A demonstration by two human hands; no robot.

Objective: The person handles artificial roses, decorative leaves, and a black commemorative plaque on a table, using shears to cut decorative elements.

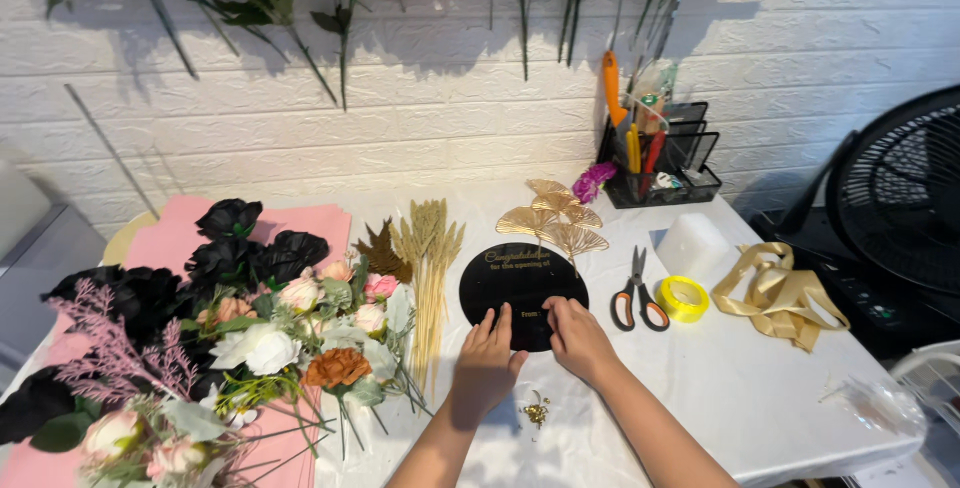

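The black round disc [522, 293] with gold lettering lies flat on the white-covered bench [760, 388], with a spray of gold fan-shaped leaves [553, 220] rising from its far edge. Both hands are laid on the near part of the disc: the left hand [487, 360] rests with fingers spread flat across the near rim, and the right hand [577, 336] is set just beside it, fingertips pressed down by the small gold lettering. Neither grip is closed around anything; the fingers are held apart and flat against the surface, nothing being clamped.

Just near of the disc, between the two wrists, a small heap of gold bits [536, 412] is seen on the bench. To the right of the disc lie the scissors with orange and black handles [637, 296], then a roll of yellow tape [684, 298], and farther right a loose gold ribbon [782, 293]. To the left of the disc stand dried wheat stalks [428, 268] and a mixed bunch of flowers [280, 333], black, pink and white.

For fine work on the lettering, the disc is best steadied by the left fingers pressing evenly, so that it is not slid across the cloth. Light fingertip pressure is judged enough; the glossy face would likely be smudged or scratched by heavier rubbing. The gold leaves at the far edge look delicate and should be kept clear of the wrists.
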